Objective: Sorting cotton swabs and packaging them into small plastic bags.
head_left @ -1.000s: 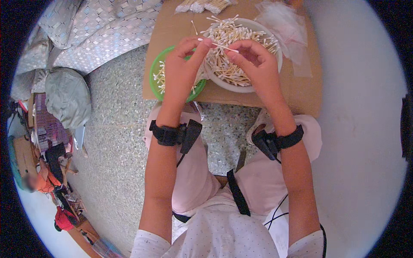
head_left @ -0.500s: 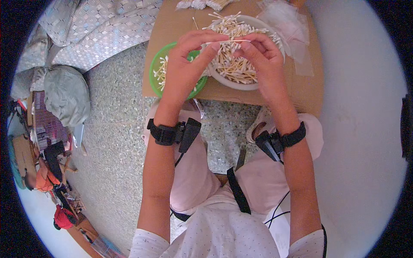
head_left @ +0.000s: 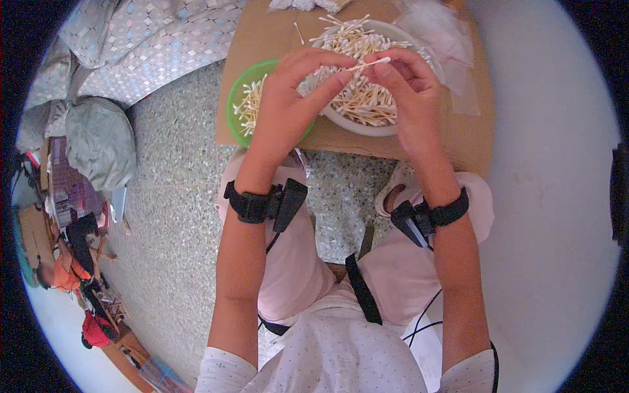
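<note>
A cotton swab (head_left: 364, 65) is held slantwise above the white bowl (head_left: 368, 131), its white right tip higher. My left hand (head_left: 288, 95) pinches its left part between thumb and forefinger, hiding that end. The fingers of my right hand (head_left: 416, 95) close on it near the right tip. Under my hands the bowl is heaped with loose swabs (head_left: 360, 105), their wooden sticks pointing every way. Left of it stands a green basket (head_left: 231, 108) with more swabs (head_left: 249, 108), partly covered by my left hand.
Both containers stand on a cardboard sheet (head_left: 465, 141). Clear plastic bags (head_left: 442, 39) lie at its far right, bundled swabs (head_left: 314, 5) at its far edge. A single swab (head_left: 299, 33) lies beyond my left hand. A white wall (head_left: 544, 183) rises at the right.
The swab has tilted from nearly level, and its right tip now shows past my right fingers. Both hands have shifted slightly to the right.
</note>
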A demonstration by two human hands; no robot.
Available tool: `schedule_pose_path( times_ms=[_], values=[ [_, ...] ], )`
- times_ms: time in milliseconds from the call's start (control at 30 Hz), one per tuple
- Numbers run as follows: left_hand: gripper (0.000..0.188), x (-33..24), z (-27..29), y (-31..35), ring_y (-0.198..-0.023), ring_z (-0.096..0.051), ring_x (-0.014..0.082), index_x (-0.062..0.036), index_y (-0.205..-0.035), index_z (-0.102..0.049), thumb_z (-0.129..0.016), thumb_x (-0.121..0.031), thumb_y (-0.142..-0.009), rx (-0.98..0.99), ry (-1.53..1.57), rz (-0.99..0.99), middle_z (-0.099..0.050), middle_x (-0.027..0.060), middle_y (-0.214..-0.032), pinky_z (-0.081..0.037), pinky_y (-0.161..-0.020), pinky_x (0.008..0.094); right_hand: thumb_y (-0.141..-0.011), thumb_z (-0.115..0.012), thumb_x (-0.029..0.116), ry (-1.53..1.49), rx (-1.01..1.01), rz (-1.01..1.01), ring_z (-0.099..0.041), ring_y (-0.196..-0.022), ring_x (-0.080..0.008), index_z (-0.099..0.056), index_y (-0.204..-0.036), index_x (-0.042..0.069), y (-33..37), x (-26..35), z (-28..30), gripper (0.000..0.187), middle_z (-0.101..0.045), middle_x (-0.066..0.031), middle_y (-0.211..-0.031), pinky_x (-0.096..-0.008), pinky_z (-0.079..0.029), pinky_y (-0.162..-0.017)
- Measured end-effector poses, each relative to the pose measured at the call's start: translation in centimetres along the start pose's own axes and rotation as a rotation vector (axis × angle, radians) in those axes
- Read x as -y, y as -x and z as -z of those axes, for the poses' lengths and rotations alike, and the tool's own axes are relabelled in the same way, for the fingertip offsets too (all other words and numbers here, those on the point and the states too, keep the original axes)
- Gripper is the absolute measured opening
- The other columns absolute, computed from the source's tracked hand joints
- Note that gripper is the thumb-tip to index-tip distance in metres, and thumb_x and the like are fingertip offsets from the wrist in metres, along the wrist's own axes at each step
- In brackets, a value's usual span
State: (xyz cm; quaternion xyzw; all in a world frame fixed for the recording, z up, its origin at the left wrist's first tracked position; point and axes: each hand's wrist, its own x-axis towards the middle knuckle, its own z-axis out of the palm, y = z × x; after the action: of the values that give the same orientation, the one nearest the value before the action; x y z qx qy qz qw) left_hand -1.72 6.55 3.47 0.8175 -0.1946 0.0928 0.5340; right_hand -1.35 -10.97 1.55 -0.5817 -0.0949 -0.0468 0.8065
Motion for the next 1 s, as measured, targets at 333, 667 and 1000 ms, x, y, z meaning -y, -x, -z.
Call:
schedule_pose_path(
  times_ms=[333, 667, 1000],
  values=[
    [0.096, 2.2, 2.0, 2.3, -0.132, -0.037, 0.0240, -0.0119, -0.147, -0.021, -0.078, -0.019, -0.070, 0.200, -0.178, 0.079, -0.038, 0.0080, -0.145, -0.032, -0.106, 0.0397, -0.082, -0.069, 0.009, 0.104, -0.012, -0.008, -0.062, -0.073, -0.0104, -0.061, -0.094, 0.004, 0.1, -2.1, -0.9, 0.015, -0.064, -0.0023, -0.086, -0.0222, -0.051, -0.064],
    [0.083, 2.0, 2.3, 2.1, -0.121, -0.047, 0.0291, -0.0130, -0.144, -0.032, -0.071, -0.005, -0.072, 0.251, -0.198, 0.103, -0.047, 0.0129, -0.136, -0.035, -0.104, 0.0383, -0.082, -0.067, 0.020, 0.579, 0.062, 0.028, -0.065, -0.064, -0.0189, -0.062, -0.098, 0.011, 0.4, -2.7, -2.8, 0.019, -0.068, -0.0042, -0.086, -0.0317, -0.051, -0.059],
    [0.084, 2.8, 1.9, 2.3, -0.115, -0.048, 0.0341, -0.0169, -0.145, -0.031, -0.070, -0.001, -0.071, 0.217, -0.307, -0.046, -0.054, 0.0137, -0.125, -0.036, -0.101, 0.0402, -0.084, -0.062, 0.027, 0.811, 0.215, 0.078, -0.065, -0.071, -0.0271, -0.065, -0.091, 0.012, 0.3, -3.1, -2.6, 0.017, -0.068, -0.0060, -0.085, -0.0376, -0.051, -0.064]
  ],
)
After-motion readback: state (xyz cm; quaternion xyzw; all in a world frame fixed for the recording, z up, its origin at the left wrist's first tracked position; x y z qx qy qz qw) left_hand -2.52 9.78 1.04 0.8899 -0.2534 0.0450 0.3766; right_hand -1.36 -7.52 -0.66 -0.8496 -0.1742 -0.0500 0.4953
